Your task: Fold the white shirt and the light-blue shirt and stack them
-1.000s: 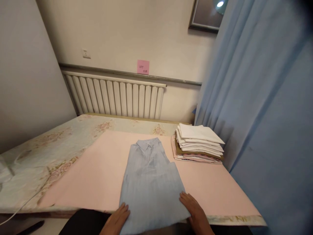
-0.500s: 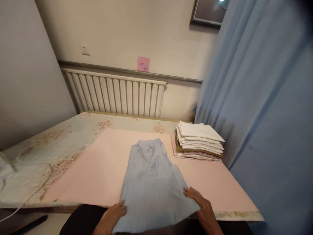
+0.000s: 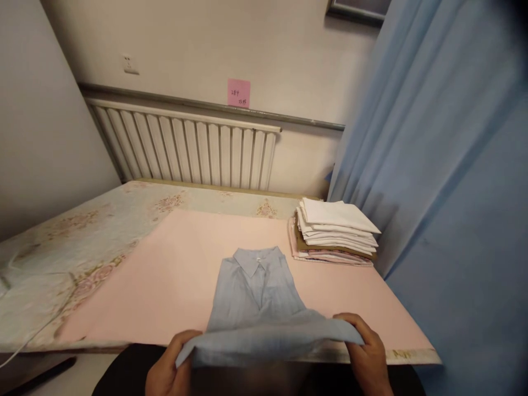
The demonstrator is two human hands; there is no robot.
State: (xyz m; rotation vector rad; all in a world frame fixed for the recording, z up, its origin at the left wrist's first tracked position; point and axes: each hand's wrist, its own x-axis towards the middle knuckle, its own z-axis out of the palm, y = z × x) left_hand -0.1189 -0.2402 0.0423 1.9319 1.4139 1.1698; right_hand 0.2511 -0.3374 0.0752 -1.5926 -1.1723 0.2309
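Observation:
A light blue collared shirt (image 3: 253, 294) lies front up near the table's front edge, its collar pointing away from me. Its lower part is lifted and bent up in a band between my hands. My left hand (image 3: 171, 360) grips the lifted cloth at the left corner, thumb and fingers closed round it. At the right corner my right hand (image 3: 367, 349) pinches the same cloth. The underside of the lifted part hangs just past the table edge and is blurred.
A pink sheet (image 3: 165, 275) covers part of the flowered tablecloth (image 3: 99, 220). A stack of folded clothes (image 3: 336, 231) stands at the back right beside a blue curtain (image 3: 437, 181). A white cable (image 3: 33, 349) runs over the left edge. A radiator (image 3: 185, 146) is behind the table.
Both hands have closed on the shirt's lower corners and lifted that part off the table. The shirt has slid slightly toward me, and the camera has tilted down a little.

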